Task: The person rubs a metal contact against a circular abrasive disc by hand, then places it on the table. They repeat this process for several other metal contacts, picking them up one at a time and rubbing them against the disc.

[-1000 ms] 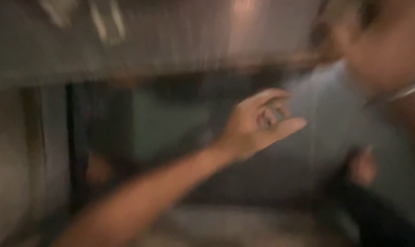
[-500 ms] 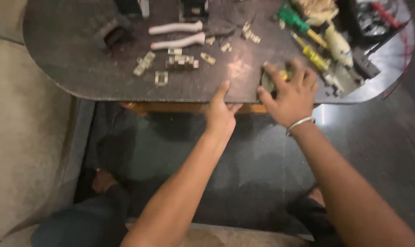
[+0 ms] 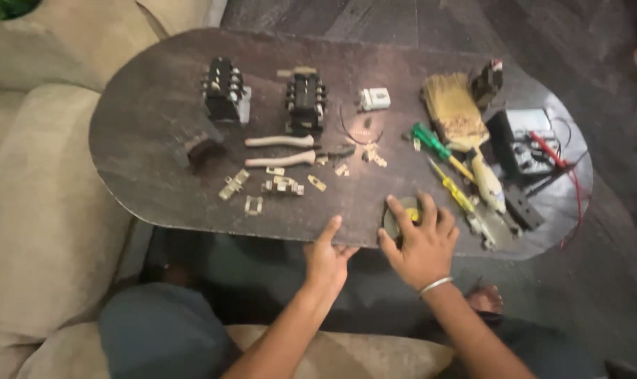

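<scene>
Couch (image 3: 38, 203) flanks dark oval table (image 3: 150, 133) on dark floor (image 3: 599, 63).

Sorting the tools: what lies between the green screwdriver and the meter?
In the head view, a straw brush lies between the green screwdriver and the meter, its pale handle running down toward the table edge.

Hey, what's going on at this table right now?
A person seated at a dark oval table rests the left hand on its near edge. The right hand covers a round greyish roll with a yellow centre, fingers spread over it. Two black blocky electrical units, small brass-coloured metal pieces, a green-handled screwdriver and a straw-coloured brush lie untouched.
</scene>
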